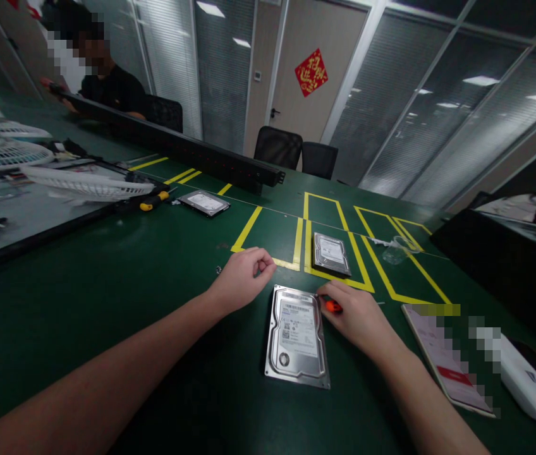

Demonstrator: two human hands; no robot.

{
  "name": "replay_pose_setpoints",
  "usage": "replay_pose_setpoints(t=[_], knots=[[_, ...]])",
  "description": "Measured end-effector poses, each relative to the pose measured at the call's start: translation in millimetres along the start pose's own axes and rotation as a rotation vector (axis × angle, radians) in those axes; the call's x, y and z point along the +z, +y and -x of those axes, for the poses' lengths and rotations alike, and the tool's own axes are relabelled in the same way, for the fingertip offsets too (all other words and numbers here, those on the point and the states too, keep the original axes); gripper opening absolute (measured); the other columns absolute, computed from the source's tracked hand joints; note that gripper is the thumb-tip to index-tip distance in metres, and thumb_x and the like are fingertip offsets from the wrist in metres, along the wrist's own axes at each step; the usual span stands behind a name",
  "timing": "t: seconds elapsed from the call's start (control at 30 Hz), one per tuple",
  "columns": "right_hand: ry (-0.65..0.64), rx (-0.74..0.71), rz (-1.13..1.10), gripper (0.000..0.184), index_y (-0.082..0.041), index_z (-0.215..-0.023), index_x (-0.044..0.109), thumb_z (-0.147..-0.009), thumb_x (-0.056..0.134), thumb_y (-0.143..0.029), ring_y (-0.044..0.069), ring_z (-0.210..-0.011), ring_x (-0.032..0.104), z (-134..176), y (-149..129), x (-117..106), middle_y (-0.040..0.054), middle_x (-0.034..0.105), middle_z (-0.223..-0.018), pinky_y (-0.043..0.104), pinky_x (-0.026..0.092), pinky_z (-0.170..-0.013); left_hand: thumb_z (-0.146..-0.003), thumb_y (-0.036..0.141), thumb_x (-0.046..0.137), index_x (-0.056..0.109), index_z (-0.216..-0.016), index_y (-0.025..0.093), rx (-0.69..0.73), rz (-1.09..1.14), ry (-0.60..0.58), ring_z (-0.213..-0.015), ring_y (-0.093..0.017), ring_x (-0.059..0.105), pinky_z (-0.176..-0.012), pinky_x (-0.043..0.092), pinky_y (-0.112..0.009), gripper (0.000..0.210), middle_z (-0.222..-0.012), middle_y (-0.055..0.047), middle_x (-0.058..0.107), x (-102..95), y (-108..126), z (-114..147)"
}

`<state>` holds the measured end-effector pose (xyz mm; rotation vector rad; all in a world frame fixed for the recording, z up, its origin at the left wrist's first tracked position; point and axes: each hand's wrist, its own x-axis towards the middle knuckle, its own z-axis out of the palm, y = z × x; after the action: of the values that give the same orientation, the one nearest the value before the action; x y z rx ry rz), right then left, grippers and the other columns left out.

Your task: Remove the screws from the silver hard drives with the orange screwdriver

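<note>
A silver hard drive (298,338) lies label up on the green table before me. My left hand (248,278) is just beyond its upper left corner, thumb and fingers pinched together; anything between them is too small to see. My right hand (358,316) is closed around a screwdriver with an orange-red handle (333,306), its thin shaft poking out to the right behind the hand. The right fingertips touch the drive's upper right corner. Small metal bits (219,270), perhaps screws, lie left of my left hand.
Another hard drive (330,254) sits inside yellow tape lines, and a third drive (204,203) lies farther left by a yellow-black screwdriver (154,201). A phone (448,360) and clear plastic cup (395,251) are at right. Across the table, a person holds a long black bar (177,139).
</note>
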<state>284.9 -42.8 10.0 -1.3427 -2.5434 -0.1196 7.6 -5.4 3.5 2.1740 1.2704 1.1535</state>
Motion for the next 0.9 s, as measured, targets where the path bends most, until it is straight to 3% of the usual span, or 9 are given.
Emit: replay_pose_setpoints(t=[0.9], knots=[[-0.044,0.061,-0.023,0.015,-0.022,-0.104,0.07,-0.093,0.061,-0.016,0.024,-0.089,0.072,2.8,0.3,-1.3,0.0068,0.074,-0.103,0.036,0.055,-0.076,-0.093,0.022,0.059,0.066,-0.08,0.017,-0.017,-0.007,-0.016,-0.063,-0.013,0.049,-0.061,0.036,-0.027,0.015,-0.071,0.002,0.057,-1.1,-1.8,0.3]])
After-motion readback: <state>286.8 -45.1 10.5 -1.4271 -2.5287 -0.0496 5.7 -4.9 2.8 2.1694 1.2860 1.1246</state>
